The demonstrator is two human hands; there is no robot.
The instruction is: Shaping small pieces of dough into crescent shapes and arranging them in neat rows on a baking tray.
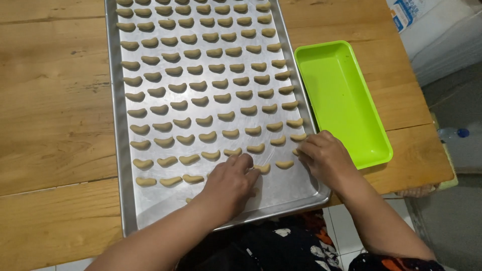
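Top right, off the table (50,100): a white bag (442,35), soft and bulky, with a blue and white label (404,12) at its upper left corner. Print too small to make out. Lower right, on the floor: a clear bottle (452,133) with a blue cap, lying on its side.

Containers, two.
1. Metal tray (118,150), long, rectangular, running away from me down the middle of the wooden table. It holds pale tan crescent dough pieces (201,100) in crosswise rows of seven, each row slanting slightly. I count about eleven full rows in view; the top rows are cut by the frame edge. The nearest row is partial: three pieces at its left end, one (284,164) between my hands, others hidden under my fingers. Near strip of the tray is bare metal.
2. Green tray (346,100), plastic, rectangular, just beside the metal tray's right rim, tilted a little clockwise. Nothing in it.

Hands. My left hand (231,183) lies palm down on the tray's near end, fingers curled together over a dough piece (262,168) at the fingertips; whether it pinches it I cannot tell. My right hand (324,155) sits at the right rim, fingers bent, tips touching a piece (297,151) at the end of the second-nearest row. Grip not clear there either.

Below the table edge: dark patterned cloth (281,246) on my lap.
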